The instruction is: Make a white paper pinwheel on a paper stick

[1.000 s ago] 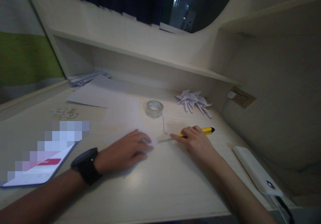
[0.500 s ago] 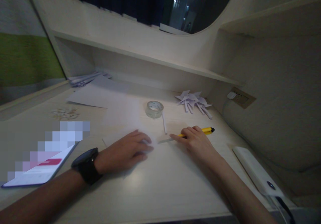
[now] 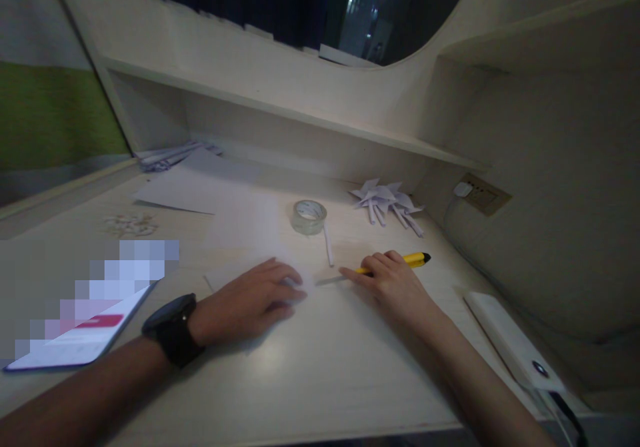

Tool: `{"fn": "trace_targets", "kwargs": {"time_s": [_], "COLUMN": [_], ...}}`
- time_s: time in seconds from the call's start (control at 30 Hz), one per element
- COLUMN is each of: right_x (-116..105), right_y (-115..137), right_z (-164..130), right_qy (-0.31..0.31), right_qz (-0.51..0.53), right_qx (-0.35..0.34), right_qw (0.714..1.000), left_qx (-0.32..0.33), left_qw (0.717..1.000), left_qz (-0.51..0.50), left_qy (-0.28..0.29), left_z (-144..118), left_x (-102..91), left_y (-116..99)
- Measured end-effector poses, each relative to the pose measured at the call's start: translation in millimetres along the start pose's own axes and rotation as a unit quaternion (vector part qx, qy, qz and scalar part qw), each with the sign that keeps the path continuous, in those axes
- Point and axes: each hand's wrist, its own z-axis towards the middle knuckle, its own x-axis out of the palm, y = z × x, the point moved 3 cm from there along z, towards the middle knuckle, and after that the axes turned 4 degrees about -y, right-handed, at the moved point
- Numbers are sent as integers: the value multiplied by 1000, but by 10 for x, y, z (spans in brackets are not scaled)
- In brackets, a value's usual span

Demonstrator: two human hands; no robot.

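My left hand (image 3: pixel 255 297) lies on a sheet of white paper (image 3: pixel 223 271), its fingers stretched out and a little apart, pressing the sheet to the desk. A black watch is on that wrist. In my right hand (image 3: pixel 393 283) is a yellow utility knife (image 3: pixel 416 259), the fingers wrapped round its handle. Its thin blade (image 3: pixel 330 279) points left and reaches the paper's right edge near my left fingertips. Beyond the hands stands a roll of clear tape (image 3: pixel 308 217), with a narrow white paper strip (image 3: pixel 329 245) beside it.
Paper pinwheels (image 3: pixel 383 200) lie at the back right. White sheets (image 3: pixel 187 183) and rolled paper sticks (image 3: pixel 173 157) are at the back left, with small pale pieces (image 3: pixel 130 225) nearer. A tablet (image 3: pixel 115 323) lies left. A white power strip (image 3: pixel 510 340) runs along the right side.
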Motion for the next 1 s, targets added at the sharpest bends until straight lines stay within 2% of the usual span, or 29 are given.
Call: {"fn": "trace_targets", "kwargs": {"time_s": [1.0], "right_x": [17], "right_y": [0], "right_z": [-2], "right_qy": [20], "right_qz": [-9], "right_qx": [-2], "right_qw": [1000], "left_qx": [-10], "left_qw": [1000], "left_qz": [14], "left_qy": [17], "left_z": [-20], "left_x": [-5], "left_y": [1]}}
